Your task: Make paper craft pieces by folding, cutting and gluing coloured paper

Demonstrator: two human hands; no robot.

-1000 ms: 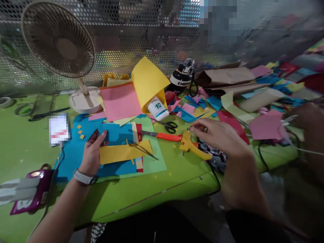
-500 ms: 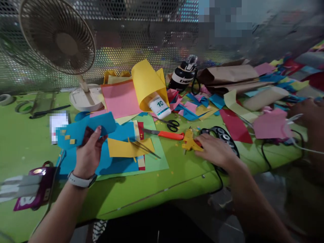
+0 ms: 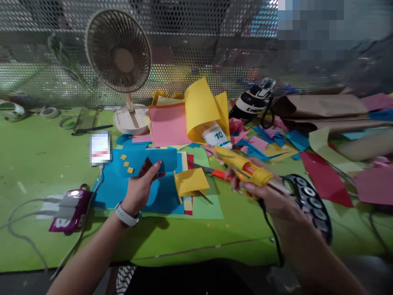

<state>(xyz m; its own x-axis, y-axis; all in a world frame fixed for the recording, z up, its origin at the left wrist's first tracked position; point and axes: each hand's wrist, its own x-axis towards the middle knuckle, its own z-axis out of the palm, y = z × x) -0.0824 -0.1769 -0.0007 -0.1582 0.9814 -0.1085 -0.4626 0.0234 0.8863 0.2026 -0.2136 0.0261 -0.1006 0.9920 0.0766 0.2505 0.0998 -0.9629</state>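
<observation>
My right hand (image 3: 260, 192) is closed round a yellow glue gun (image 3: 244, 166), held above the green table with its nozzle pointing up and left. My left hand (image 3: 139, 190) grips the edge of a blue paper sheet (image 3: 147, 162) that carries three small yellow squares (image 3: 126, 164); a dark red piece shows under the fingers. A folded yellow paper (image 3: 190, 182) lies just right of the blue sheet, over tweezers and a red strip. A white watch sits on my left wrist.
A beige desk fan (image 3: 121, 57) stands at the back. Pink paper (image 3: 167, 125), a curled yellow sheet (image 3: 201, 108), a white glue bottle (image 3: 216, 136), an orange-handled knife, coloured scraps and brown bags crowd the right. A purple power strip (image 3: 69, 211) with cables lies left.
My right hand has lifted the glue gun off the table and brought it toward the papers. My left hand has lowered the blue sheet back onto the table. The view has shifted left.
</observation>
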